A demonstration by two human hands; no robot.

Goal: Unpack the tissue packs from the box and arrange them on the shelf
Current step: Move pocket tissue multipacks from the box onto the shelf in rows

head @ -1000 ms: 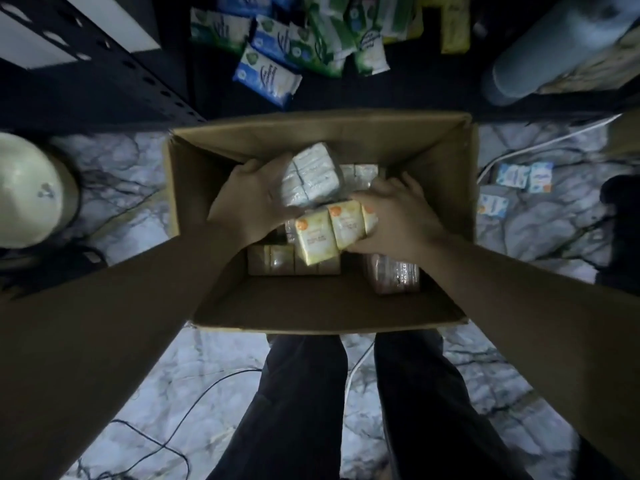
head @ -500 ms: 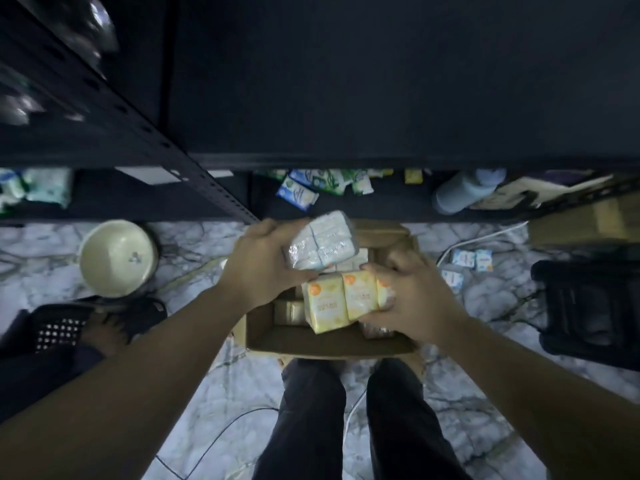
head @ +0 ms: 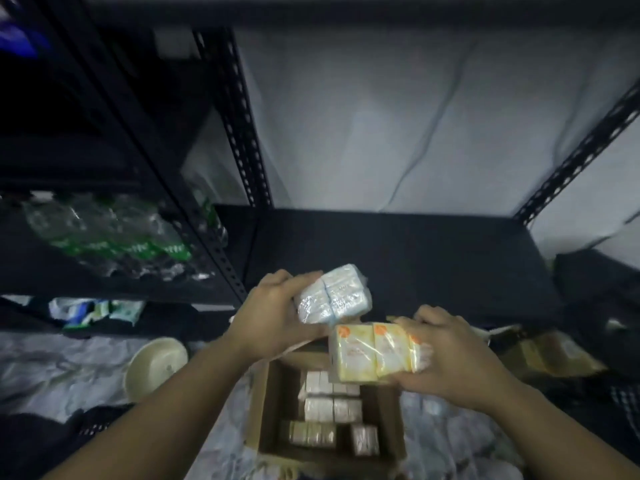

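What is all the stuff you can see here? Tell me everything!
white tissue bundle: one, white in clear wrap, in the left hand above the box
yellow tissue bundle: one, yellow and orange, in the right hand
cardboard box: one, brown, open on the floor, more packs inside
shelf: one, black, bare board ahead
water bottles: several, clear with green labels, left rack
bowl: one, cream, on the floor
left hand: one, gripping
right hand: one, gripping
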